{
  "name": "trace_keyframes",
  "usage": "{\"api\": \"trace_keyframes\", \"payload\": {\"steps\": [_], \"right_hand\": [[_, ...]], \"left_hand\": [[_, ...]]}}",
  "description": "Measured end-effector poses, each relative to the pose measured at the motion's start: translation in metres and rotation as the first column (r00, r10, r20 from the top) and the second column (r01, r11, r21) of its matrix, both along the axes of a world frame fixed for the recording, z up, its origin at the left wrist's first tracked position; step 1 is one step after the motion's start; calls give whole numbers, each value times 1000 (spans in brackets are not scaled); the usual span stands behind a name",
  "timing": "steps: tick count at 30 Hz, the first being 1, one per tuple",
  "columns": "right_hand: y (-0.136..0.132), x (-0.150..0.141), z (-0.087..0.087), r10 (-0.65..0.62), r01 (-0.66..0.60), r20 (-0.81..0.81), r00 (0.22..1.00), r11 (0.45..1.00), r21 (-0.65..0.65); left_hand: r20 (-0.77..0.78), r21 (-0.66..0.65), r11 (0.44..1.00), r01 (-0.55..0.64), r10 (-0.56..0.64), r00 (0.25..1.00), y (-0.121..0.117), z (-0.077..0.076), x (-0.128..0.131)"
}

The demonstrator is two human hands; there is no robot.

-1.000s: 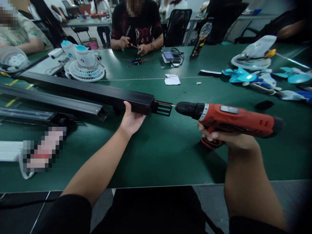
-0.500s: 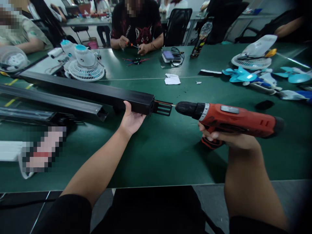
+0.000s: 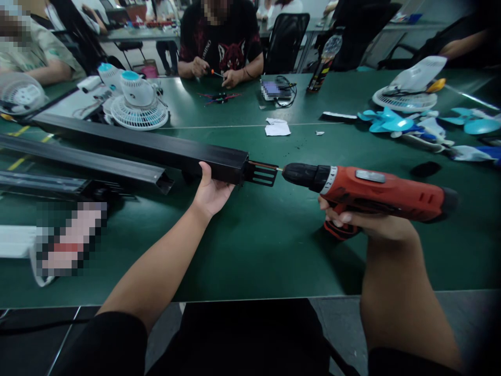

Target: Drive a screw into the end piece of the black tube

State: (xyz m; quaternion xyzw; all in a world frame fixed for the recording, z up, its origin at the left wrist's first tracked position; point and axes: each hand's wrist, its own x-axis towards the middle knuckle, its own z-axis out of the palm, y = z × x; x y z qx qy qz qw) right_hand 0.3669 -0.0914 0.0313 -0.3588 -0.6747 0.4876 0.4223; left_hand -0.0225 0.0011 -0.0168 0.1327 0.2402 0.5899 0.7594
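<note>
Head view: saw long, smooth black tube across green table, with slotted plate at right end; held it in left hand, fingers beneath; clasped red drill in right hand.

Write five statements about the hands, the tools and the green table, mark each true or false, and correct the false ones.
1. The right hand grips a red drill. True.
2. The left hand holds a white fan. False: it holds a long black bar near its end.
3. The drill's nose points toward the slotted plate at the bar's end. True.
4. The co-worker across the green table holds a second red drill. False: that person holds a slim tool with orange on it.
5. The light blue fan blades lie on the right side of the table. True.
</note>
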Motion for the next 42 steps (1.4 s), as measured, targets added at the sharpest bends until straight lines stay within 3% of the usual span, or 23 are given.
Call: {"api": "trace_keyframes", "payload": {"steps": [13, 42], "right_hand": [[0, -4, 4, -2, 2, 0, 1000, 999, 37], [0, -6, 6, -33, 33, 15, 999, 999, 30]], "left_hand": [[44, -2, 1000, 11, -11, 999, 2, -6, -3], [47, -8, 1000, 3, -2, 999, 0, -1, 0]]}}
